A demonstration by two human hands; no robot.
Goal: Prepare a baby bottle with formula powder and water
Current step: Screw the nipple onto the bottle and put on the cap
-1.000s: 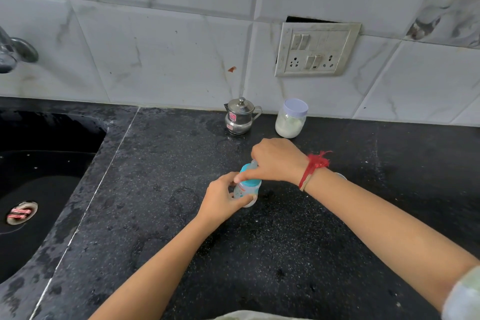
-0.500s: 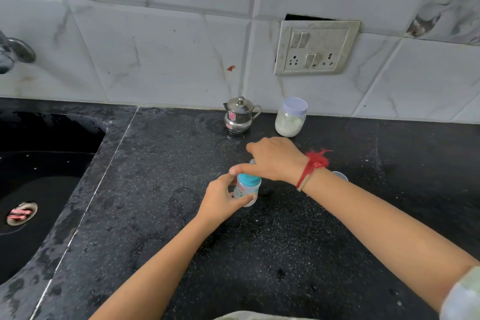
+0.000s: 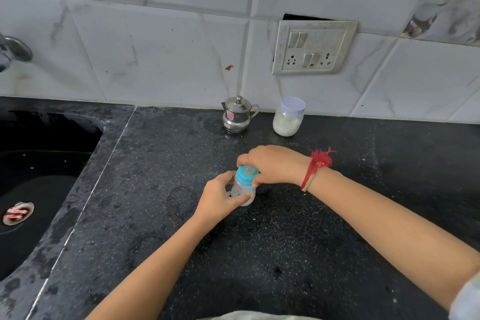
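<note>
We steady bottle (image 3: pixel 242 189) with left hand (image 3: pixel 217 200) wrapped round body; right hand (image 3: pixel 272 165) grips teal cap (image 3: pixel 245 174), probably to turn it.

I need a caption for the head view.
Left hand holds the bottle; right hand grips its blue cap.

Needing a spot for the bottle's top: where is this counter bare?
Bare counter lies between the sink and the left hand, and right of the jar. Crowded: around the bottle and right hand, and by the wall at pot and jar.
</note>
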